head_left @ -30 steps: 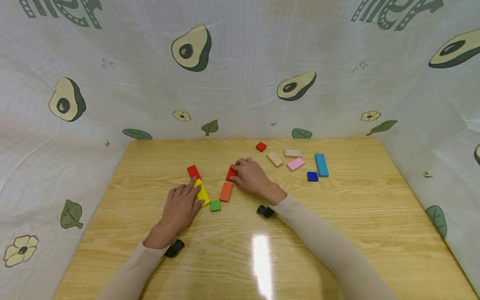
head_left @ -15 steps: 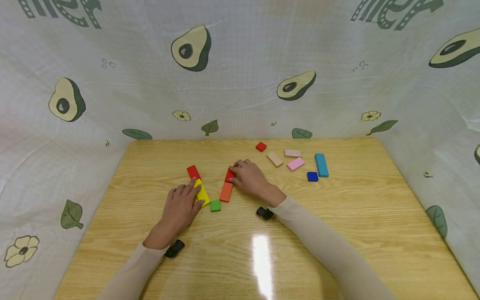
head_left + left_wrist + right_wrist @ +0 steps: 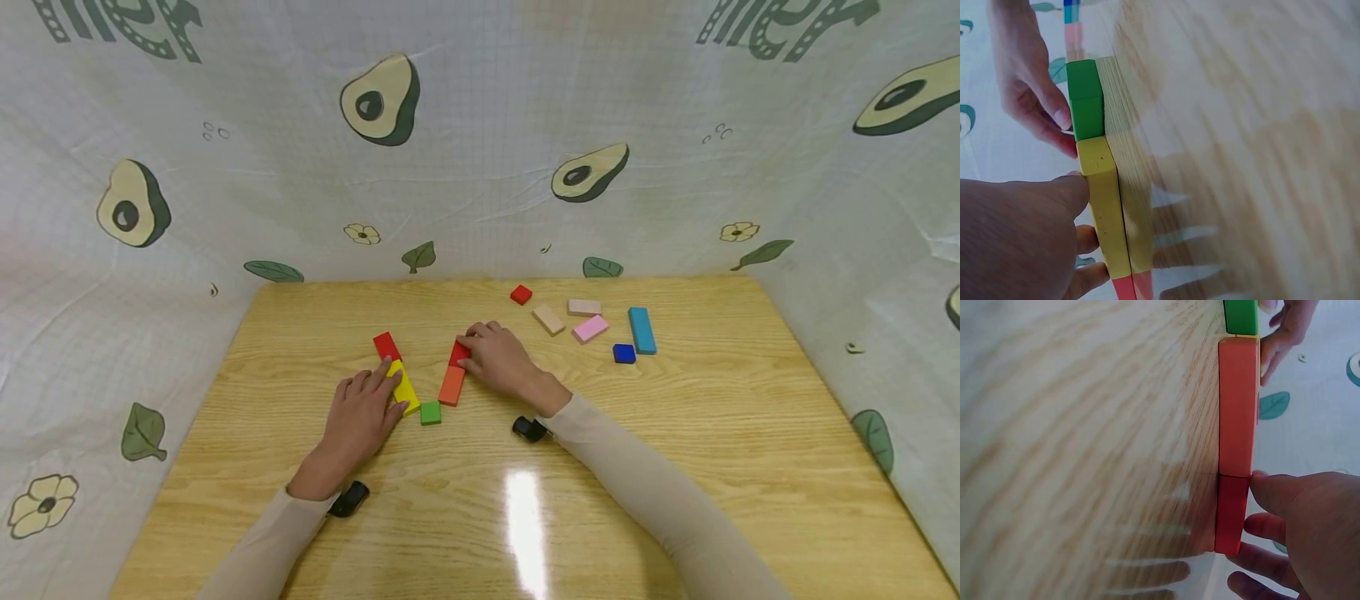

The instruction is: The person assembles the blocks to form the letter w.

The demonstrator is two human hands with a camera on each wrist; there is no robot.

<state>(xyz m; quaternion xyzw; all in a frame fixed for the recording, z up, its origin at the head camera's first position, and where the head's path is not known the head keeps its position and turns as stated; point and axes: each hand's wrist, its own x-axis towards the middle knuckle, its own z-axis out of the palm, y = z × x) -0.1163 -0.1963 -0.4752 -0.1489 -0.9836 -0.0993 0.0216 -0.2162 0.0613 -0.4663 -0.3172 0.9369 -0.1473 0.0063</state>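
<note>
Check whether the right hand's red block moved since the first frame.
Yes: in head view, the red block slid slightly left, judged against the stationary orange block.

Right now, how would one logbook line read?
Left hand: touching yellow block | right hand: holding red block | orange block: touching that red block | green block: near yellow block

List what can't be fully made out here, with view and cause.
Head view: part of yellow block, behind left grip.
Head view: part of red block touching orange block, behind right grip.
Left wrist view: other red block, cut off by bottom edge.
Right wrist view: green block, cut off by top edge.
</note>
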